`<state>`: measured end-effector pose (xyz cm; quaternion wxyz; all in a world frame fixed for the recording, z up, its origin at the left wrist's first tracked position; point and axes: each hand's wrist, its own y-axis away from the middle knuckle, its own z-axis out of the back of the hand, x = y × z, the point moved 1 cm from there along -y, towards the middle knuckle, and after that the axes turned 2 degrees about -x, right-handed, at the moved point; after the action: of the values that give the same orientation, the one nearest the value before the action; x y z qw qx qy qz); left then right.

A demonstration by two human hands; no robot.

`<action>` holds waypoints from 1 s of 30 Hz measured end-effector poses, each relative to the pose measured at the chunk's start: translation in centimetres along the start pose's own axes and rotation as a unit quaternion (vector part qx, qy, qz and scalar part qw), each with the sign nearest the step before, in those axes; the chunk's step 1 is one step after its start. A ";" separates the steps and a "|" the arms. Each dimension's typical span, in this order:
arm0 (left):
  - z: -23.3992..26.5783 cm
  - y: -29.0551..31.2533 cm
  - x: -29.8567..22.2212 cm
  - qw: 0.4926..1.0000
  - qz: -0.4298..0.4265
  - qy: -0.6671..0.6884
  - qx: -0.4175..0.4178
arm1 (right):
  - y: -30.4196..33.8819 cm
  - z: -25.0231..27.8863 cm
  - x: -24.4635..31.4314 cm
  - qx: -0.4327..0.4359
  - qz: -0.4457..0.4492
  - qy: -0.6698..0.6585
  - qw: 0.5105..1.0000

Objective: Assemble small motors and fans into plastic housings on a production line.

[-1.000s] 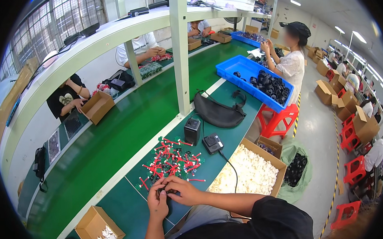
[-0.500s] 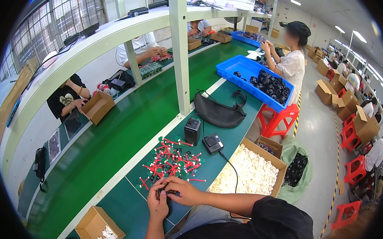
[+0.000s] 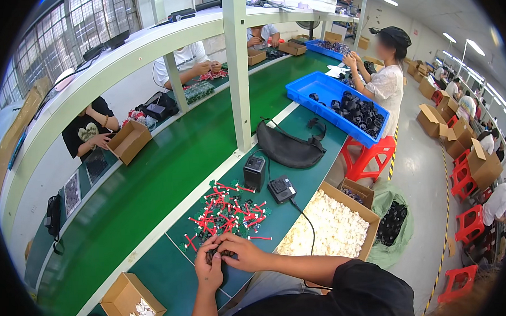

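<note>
My left hand [image 3: 208, 265] and my right hand [image 3: 242, 254] meet over the near edge of the bench, both closed around one small dark part [image 3: 213, 253]. Fingers cover most of that part, so its exact kind is hidden. Just beyond my fingertips lies a heap of small green circuit boards with red wires [image 3: 227, 213] ending in white connectors. Behind the heap stand a black box-shaped device [image 3: 255, 173] and a smaller black device [image 3: 281, 189] with a cable.
A carton of cream-white pieces [image 3: 329, 225] stands at my right; a small carton [image 3: 129, 302] with white bits is at lower left. Farther off are a black waist bag [image 3: 292, 145], a blue tray [image 3: 341, 106] of black parts, and the green conveyor belt [image 3: 136, 191]. Co-workers sit across.
My hands stay almost in place around the dark part. Across the belt, the co-worker at the left has shifted a hand slightly beside a carton.
</note>
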<state>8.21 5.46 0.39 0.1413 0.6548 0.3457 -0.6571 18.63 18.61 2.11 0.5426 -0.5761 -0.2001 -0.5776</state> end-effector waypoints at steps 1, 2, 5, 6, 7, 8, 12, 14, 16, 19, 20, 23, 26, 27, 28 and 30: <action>0.0 -0.1 0.0 1.000 0.000 0.000 0.001 | 0.0 0.1 0.0 -0.001 0.000 0.000 1.000; -0.1 -0.1 -0.1 1.000 0.004 0.003 -0.001 | 0.0 0.2 0.1 -0.005 0.009 0.002 1.000; 0.1 -0.1 -0.2 1.000 0.005 -0.002 -0.003 | -0.2 0.3 0.3 -0.009 0.024 0.001 1.000; 0.3 0.0 -0.3 1.000 0.003 -0.009 -0.005 | -0.3 0.1 0.4 -0.009 0.030 -0.002 1.000; 0.4 0.0 -0.4 1.000 0.003 -0.012 -0.010 | -0.5 0.0 0.4 -0.005 0.032 -0.005 0.999; 0.6 0.2 -0.5 1.000 -0.003 -0.008 -0.009 | -0.6 -0.1 0.6 0.002 0.031 -0.002 1.000; 0.2 0.0 0.4 0.998 -0.010 -0.055 0.022 | 0.0 0.3 -0.5 0.004 0.014 0.010 1.000; 0.1 0.0 0.6 1.000 -0.008 -0.015 0.022 | -0.1 0.2 -0.3 0.015 0.020 0.018 1.000; 0.3 0.3 0.6 1.000 0.003 0.012 0.000 | -0.2 0.1 0.4 0.021 0.024 0.032 0.999; 0.5 0.3 0.1 0.999 -0.034 -0.014 0.020 | -0.1 0.1 0.4 0.023 0.021 0.041 0.999; 0.5 0.2 0.1 0.999 -0.041 -0.016 0.014 | -0.2 0.1 0.7 0.029 0.029 0.041 0.998; 0.7 0.4 0.8 0.998 -0.010 0.064 -0.018 | -0.3 -0.2 1.5 0.032 0.065 0.083 0.994; 0.9 0.3 0.9 0.996 0.006 0.090 -0.027 | -0.2 -0.5 1.5 0.027 0.079 0.125 0.989; 0.7 0.4 0.8 0.995 0.004 0.092 -0.026 | -0.1 -0.5 1.4 0.028 0.071 0.124 0.989; 0.6 0.4 0.6 0.995 -0.004 0.092 -0.025 | 0.0 -0.5 1.3 0.027 0.078 0.128 0.988; 0.5 0.4 0.4 0.992 -0.005 0.122 -0.027 | 0.0 -0.4 1.5 0.021 0.071 0.114 0.991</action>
<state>8.08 4.96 -0.14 0.1126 0.7245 0.3815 -0.5629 18.86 17.69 3.38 0.6136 -0.5077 -0.1076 -0.5951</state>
